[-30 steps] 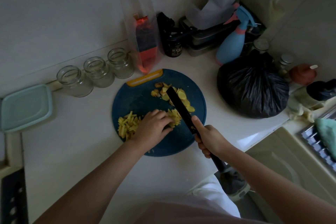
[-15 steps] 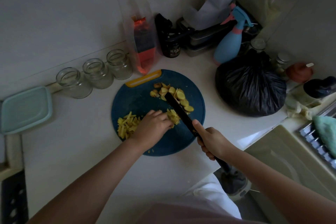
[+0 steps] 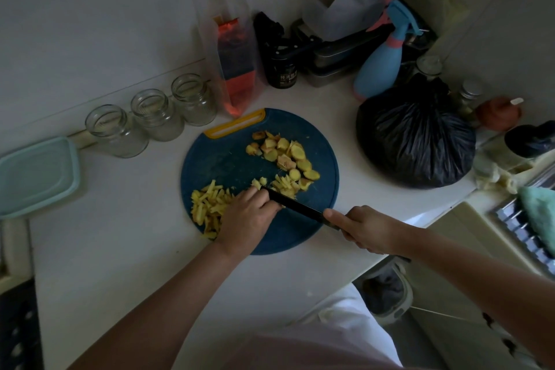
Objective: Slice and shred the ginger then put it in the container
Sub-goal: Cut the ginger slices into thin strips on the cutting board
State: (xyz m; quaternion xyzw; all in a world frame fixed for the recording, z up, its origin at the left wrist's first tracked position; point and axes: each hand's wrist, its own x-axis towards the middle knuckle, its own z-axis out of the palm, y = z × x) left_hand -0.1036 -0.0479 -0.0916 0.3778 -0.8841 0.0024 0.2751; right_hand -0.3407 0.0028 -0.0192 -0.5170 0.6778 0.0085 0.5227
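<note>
Right hand [image 3: 369,227] is gripping the black knife [image 3: 297,206] by the handle, with the blade lying low across the round blue cutting board [image 3: 228,159]. Left hand [image 3: 249,216] is sitting curled right up against the blade; can't tell if it's pinching anything. Ginger shreds [image 3: 210,201] are lying at the board's left, partly under that hand, and ginger slices [image 3: 285,153] are sitting back right. The teal-lidded container [image 3: 36,174] is sitting on the worktop [image 3: 126,249], well off to the left.

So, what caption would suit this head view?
Right hand holds a knife over the blue board; left hand rests by the blade among shredded ginger, slices beyond.
</note>
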